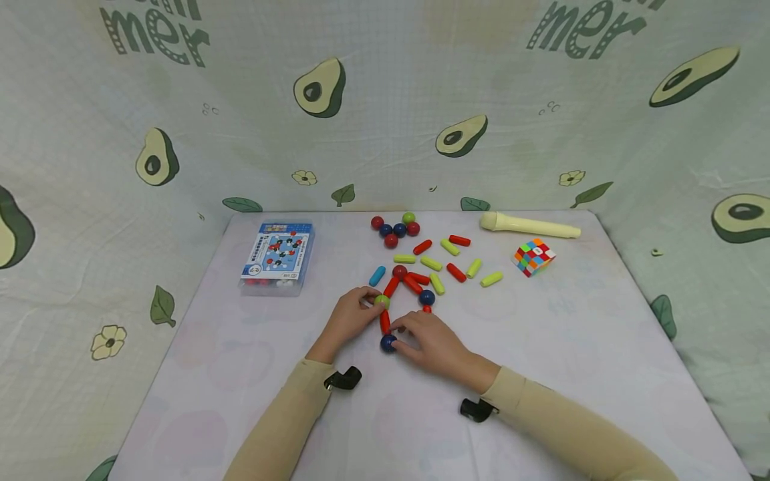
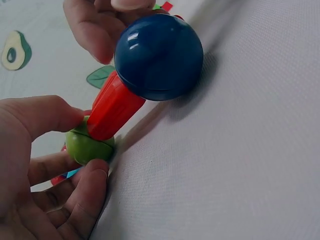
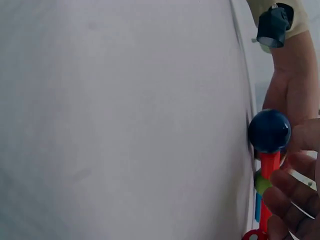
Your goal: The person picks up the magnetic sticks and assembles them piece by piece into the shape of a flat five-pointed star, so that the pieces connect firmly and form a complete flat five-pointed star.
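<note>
Rods and balls on a pale cloth-covered table (image 1: 240,401), avocado-print fabric walls behind.
Left hand (image 1: 349,321) pinches a glossy green ball (image 1: 381,301); right hand (image 1: 430,344) pinches the smooth blue ball (image 1: 388,343), red rod (image 1: 385,322) between, frame centre.

A: Identify the backdrop.
B: A pale green cloth (image 1: 385,100) hangs behind and along both sides, printed with avocado halves, leaves, small flowers and dark lettering near the top.

A: Identify the work surface.
B: A table (image 1: 571,347) under a white cover with faint pastel shapes. The cover is slightly creased.

A: State the lighting.
B: Even and soft; shadows are weak.
</note>
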The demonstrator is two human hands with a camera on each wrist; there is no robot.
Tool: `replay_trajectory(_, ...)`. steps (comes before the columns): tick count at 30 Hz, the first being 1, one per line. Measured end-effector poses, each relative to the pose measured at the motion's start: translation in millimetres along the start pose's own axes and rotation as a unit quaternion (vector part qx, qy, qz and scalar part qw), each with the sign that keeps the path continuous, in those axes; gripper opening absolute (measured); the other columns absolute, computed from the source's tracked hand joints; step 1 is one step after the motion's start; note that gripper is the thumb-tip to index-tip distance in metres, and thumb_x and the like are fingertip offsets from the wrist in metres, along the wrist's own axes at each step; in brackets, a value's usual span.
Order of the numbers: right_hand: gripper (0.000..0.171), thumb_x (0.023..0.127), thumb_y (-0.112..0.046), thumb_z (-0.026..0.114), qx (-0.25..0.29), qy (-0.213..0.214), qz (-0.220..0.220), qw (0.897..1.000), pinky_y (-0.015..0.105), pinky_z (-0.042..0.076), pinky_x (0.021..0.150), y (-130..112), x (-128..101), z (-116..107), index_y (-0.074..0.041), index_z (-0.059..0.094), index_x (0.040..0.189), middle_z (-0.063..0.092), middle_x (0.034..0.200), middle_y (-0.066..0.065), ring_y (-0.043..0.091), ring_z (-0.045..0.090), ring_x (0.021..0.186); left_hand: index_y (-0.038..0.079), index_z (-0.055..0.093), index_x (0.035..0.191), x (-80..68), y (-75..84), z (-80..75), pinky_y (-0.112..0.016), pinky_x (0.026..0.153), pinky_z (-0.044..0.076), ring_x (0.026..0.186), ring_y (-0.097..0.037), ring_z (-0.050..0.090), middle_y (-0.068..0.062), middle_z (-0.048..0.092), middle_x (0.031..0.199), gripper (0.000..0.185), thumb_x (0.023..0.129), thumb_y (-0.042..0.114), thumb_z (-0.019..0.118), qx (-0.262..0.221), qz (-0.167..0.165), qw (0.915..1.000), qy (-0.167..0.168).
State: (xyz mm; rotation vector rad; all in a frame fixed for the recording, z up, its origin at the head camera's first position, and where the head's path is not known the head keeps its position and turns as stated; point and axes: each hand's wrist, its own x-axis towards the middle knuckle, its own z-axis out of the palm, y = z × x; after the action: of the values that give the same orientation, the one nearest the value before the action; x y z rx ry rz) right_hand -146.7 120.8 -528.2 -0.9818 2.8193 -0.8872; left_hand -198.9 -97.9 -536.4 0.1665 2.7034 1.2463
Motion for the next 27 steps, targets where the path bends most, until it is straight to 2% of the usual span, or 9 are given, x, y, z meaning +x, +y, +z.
replay_trajectory(5, 0.027, 0.093, -0.025, 0.075, 0.026, 0.053, 0.058, 0.997, 0.026, 0.052, 0.075, 14, 2, -8, -0.022, 0.067, 0.119, 0.059, 0.104, -0.007, 0.009, 0.054, 0.088, 0.013, 0.07, 0.119, -1.6, 1.6, -0.8, -0.029, 0.072, 0.051, 0.083, -0.015, 0.058, -0.002, 0.066, 0.105, 0.032, 0.094, 0.033, 0.074, 0.002, -0.004, 1.0, -0.004)
replay_trajectory(9, 0.027, 0.093, -0.02, 0.075, 0.049, 0.104, 0.113, 0.987, 0.029, 0.051, 0.074, 28, 6, -15, -0.016, 0.066, 0.119, 0.055, 0.107, 0.001, 0.014, 0.054, 0.087, 0.013, 0.07, 0.119, -2.1, 2.5, -0.5, -0.029, 0.072, 0.051, 0.083, -0.016, 0.058, -0.003, 0.066, 0.106, 0.032, 0.094, 0.032, 0.074, -0.002, -0.007, 1.0, -0.003)
replay_trajectory(11, 0.029, 0.094, -0.019, 0.073, 0.062, 0.115, 0.144, 0.981, 0.032, 0.05, 0.075, 35, 8, -18, -0.013, 0.065, 0.121, 0.053, 0.108, 0.005, 0.017, 0.054, 0.088, 0.013, 0.07, 0.12, -1.7, 2.4, 0.0, -0.029, 0.073, 0.051, 0.083, -0.016, 0.058, -0.003, 0.066, 0.107, 0.031, 0.094, 0.031, 0.074, -0.004, -0.008, 1.0, -0.003)
replay_trajectory(14, 0.032, 0.095, -0.022, 0.072, 0.071, 0.108, 0.181, 0.975, 0.034, 0.049, 0.077, 44, 11, -20, -0.012, 0.064, 0.125, 0.052, 0.109, 0.007, 0.019, 0.054, 0.09, 0.013, 0.069, 0.12, -1.2, 1.3, 0.7, -0.029, 0.073, 0.051, 0.084, -0.016, 0.058, -0.003, 0.066, 0.107, 0.031, 0.095, 0.03, 0.073, -0.003, -0.009, 0.9999, -0.004)
replay_trajectory(20, 0.034, 0.096, -0.023, 0.072, 0.069, 0.089, 0.184, 0.976, 0.033, 0.05, 0.076, 50, 16, -23, -0.01, 0.066, 0.127, 0.061, 0.11, 0.007, 0.019, 0.057, 0.086, 0.013, 0.069, 0.12, -1.8, 1.0, 0.9, -0.029, 0.072, 0.051, 0.083, -0.016, 0.058, -0.003, 0.065, 0.106, 0.032, 0.094, 0.031, 0.074, -0.002, -0.012, 0.9999, 0.003)
replay_trajectory(27, 0.033, 0.095, -0.02, 0.072, 0.057, 0.097, 0.189, 0.975, 0.032, 0.049, 0.072, 50, 16, -28, -0.007, 0.068, 0.125, 0.062, 0.104, 0.007, 0.019, 0.057, 0.082, 0.013, 0.07, 0.12, -2.4, 2.1, 2.3, -0.029, 0.071, 0.051, 0.083, -0.017, 0.057, -0.002, 0.063, 0.106, 0.032, 0.094, 0.031, 0.073, -0.012, -0.022, 0.9996, 0.016)
